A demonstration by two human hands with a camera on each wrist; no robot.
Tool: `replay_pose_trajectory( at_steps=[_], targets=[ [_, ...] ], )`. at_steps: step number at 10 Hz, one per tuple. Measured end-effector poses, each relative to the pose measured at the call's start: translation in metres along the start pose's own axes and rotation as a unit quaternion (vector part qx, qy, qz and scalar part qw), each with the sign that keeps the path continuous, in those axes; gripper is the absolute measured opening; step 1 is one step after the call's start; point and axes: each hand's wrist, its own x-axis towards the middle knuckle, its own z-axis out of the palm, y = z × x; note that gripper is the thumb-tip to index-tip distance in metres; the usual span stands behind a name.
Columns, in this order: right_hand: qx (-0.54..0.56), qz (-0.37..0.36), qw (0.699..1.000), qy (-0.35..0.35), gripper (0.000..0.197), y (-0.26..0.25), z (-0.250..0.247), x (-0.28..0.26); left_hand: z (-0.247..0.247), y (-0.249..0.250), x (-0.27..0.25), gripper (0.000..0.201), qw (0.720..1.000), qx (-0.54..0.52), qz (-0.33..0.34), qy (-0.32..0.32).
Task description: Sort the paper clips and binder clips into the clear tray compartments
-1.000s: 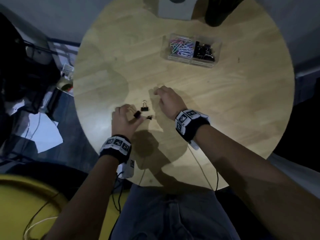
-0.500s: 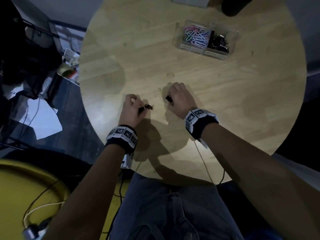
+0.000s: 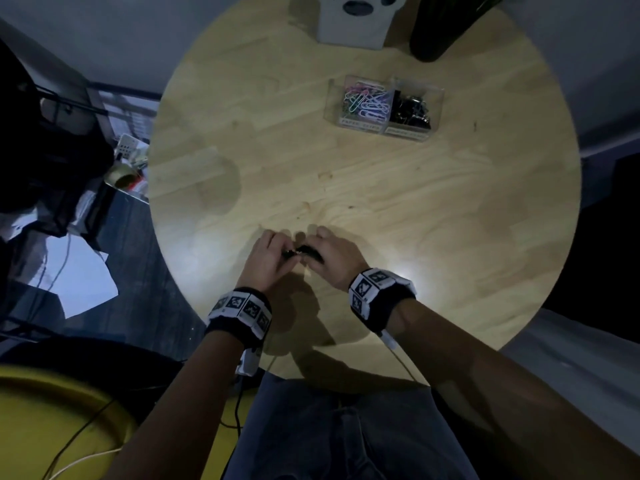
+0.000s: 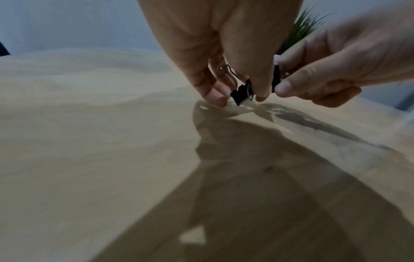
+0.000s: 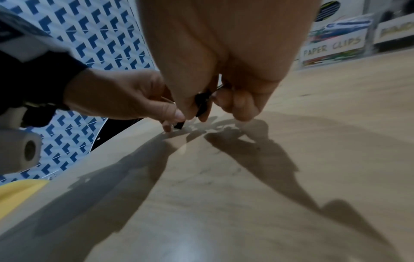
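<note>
Since the earlier frames the two hands have closed together at the near centre of the table, and no loose clip remains visible on the wood.

Head view: the left hand (image 3: 266, 258) and right hand (image 3: 329, 259) meet fingertip to fingertip over the round table (image 3: 450, 237), with small black clips between them. The clear tray (image 3: 382, 105) stands well apart on the far right; its left compartment holds coloured paper clips (image 3: 365, 102), its right compartment black binder clips (image 3: 412, 109).

Left wrist view: the left hand's fingers are curled and pinch a binder clip (image 4: 243, 92) by its black body, wire handle raised. The right hand pinches a second binder clip (image 4: 276, 78) just beside it.

Right wrist view: the right hand's curled fingers enclose a black clip body (image 5: 202, 104); the grip is partly hidden. The tray's near label reads "PAPER CLIPS".

Assessment: these clips are light, rigid steel and smooth-sided, so liable to slip or snag by their handles. Hold is best taken across the flat body faces. Both belong in the right compartment.
</note>
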Motion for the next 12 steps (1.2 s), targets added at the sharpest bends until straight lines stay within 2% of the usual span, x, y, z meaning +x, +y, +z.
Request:
replay_pose_trajectory(
  at_steps=[1,2,3,4,5,6,7,8,9,10,11,12],
  targets=[
    [-0.007,-0.002,1.000,0.016,0.031,0.009,-0.019,-0.009,0.002,0.010,0.009,0.023,0.999,-0.046,-0.017,0.001],
    [-0.043,0.021,0.997,0.056,0.030,0.025,-0.053,-0.017,0.004,0.032,0.026,0.012,0.981,-0.174,-0.084,-0.020],
    [-0.033,0.129,0.975,0.177,0.028,0.054,-0.110,-0.011,0.005,0.055,0.048,0.017,0.959,-0.256,-0.123,-0.012],
    [-0.055,0.212,0.933,0.287,0.029,0.087,-0.169,0.007,0.006,0.075,0.070,0.011,0.956,-0.267,-0.123,0.002],
    [-0.091,0.233,0.928,0.275,0.031,0.104,-0.198,0.035,0.006,0.091,0.093,0.006,0.963,-0.247,-0.108,0.007],
    [-0.044,0.213,0.952,0.214,0.037,0.112,-0.200,0.057,0.002,0.103,0.124,0.005,0.973,-0.214,-0.078,0.038],
    [-0.002,0.204,0.959,0.194,0.044,0.116,-0.191,0.059,-0.002,0.118,0.161,0.007,0.978,-0.189,-0.051,0.073],
    [0.016,0.183,0.945,0.270,0.044,0.118,-0.186,0.042,-0.006,0.149,0.197,0.007,0.986,-0.142,-0.009,0.091],
    [0.092,0.155,0.923,0.340,0.041,0.124,-0.172,0.005,-0.005,0.179,0.225,0.013,0.993,-0.084,0.025,0.084],
    [0.161,0.146,0.914,0.343,0.035,0.126,-0.143,-0.036,0.006,0.181,0.236,0.022,0.998,-0.007,0.035,0.047],
    [0.165,0.163,0.918,0.321,0.032,0.126,-0.120,-0.079,0.009,0.179,0.233,0.031,0.995,0.060,0.065,0.051],
    [0.168,0.191,0.912,0.322,0.031,0.124,-0.100,-0.117,0.009,0.159,0.205,0.029,0.988,0.087,0.082,0.099]
  ],
)
